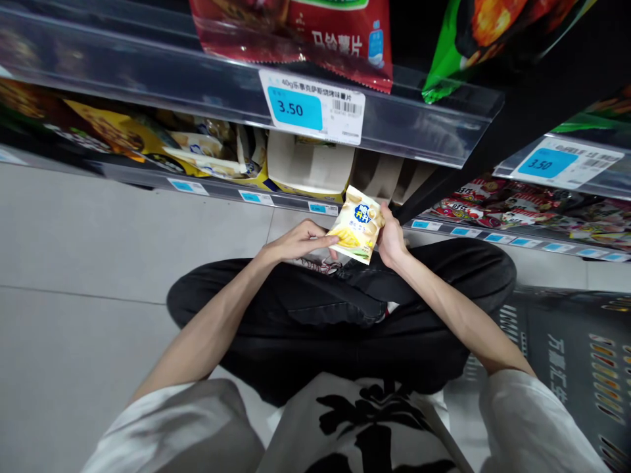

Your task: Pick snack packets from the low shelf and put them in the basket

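White shirt with a black print lies nearest, folded legs just beyond. Farther off, the left hand pinches the near left corner of a snack packet, thumb on top; the right hand is closed on its right edge. So the packet is already picked up, seemingly unopened, and in no container. On the far lower shelf, a yellow carton holds packets; a grey basket sits near right, contents unclear.

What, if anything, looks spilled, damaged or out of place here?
Nothing looks spilled or damaged. The snack packet held by the left hand and right hand appears intact. The small packets on the lower shelf lie at mixed angles, slightly untidy but hardly odd.
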`<state>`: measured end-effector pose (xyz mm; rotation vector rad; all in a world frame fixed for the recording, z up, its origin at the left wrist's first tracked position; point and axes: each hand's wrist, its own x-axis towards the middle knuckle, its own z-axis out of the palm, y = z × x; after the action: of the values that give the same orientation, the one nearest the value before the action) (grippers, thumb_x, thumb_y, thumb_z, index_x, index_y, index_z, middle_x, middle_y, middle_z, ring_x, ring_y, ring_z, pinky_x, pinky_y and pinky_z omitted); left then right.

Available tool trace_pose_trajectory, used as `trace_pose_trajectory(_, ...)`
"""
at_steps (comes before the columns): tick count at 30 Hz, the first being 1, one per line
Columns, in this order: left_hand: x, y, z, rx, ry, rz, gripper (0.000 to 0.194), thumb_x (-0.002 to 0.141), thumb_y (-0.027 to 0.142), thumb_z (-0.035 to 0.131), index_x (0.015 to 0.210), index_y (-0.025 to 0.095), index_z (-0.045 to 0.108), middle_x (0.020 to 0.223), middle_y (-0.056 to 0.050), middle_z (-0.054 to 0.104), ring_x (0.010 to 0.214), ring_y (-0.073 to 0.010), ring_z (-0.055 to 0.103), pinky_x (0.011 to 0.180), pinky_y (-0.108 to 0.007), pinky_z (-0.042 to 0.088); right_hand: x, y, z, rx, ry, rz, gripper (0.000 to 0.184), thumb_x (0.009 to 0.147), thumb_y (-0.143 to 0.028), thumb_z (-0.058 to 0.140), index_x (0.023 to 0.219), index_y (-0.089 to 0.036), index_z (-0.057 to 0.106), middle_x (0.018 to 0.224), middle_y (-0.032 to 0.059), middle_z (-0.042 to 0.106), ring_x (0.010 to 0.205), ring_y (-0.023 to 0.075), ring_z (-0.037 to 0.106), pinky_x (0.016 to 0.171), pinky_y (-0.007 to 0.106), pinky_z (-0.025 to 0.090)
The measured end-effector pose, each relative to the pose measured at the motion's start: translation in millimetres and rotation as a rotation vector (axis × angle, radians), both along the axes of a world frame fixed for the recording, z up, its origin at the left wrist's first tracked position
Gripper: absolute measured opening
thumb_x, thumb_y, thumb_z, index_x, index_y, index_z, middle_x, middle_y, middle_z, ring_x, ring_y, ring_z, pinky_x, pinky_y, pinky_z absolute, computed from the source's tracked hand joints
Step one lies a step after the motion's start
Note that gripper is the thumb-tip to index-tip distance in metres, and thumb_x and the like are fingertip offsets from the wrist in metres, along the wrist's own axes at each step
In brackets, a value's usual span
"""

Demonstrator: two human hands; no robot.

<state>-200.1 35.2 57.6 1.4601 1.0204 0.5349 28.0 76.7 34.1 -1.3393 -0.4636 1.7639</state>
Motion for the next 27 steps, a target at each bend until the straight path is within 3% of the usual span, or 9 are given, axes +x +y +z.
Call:
trace_pose_trajectory(9,-1.0,-0.6,1.0,0.014,0.1,-0.041,0.047,0.1,0.054,0.062,0.084,0.017,0.086,0.048,0.002,0.043,0.049,-0.0094,0.036,0.048,-0.025,0.023,0.6,-1.0,-2.6,0.017,-0.01,0.027,0.04,0.093,-0.06,0.066,0.088,-0.021,0.074,0.086,0.0035,0.081,0.086,0.0227,0.079,0.088,0.037,0.063)
trace_pose_trajectory(19,-0.2,0.0,1.5,0.036,0.022,-0.034,0.041,0.098,0.048,0.066,0.084,0.014,0.084,0.057,-0.002,0.063,0.057,-0.0121,0.055,0.051,-0.021,0.036,0.0,0.6,-0.2,-0.02,-0.023,0.018,0.037,0.097,-0.054,0.062,0.09,-0.019,0.073,0.082,0.0028,0.08,0.083,0.0213,0.078,0.085,0.035,0.063)
trace_pose_trajectory(27,1.3,0.4,3.9,0.051,-0.007,-0.043,0.04,0.098,0.046,0.066,0.084,0.013,0.083,0.054,-0.001,0.061,0.055,-0.0114,0.055,0.051,-0.021,0.037,0.5,-0.3,-1.7,0.004,-0.012,0.02,0.038,0.097,-0.055,0.063,0.092,-0.019,0.073,0.082,0.0038,0.08,0.086,0.0218,0.078,0.088,0.036,0.063)
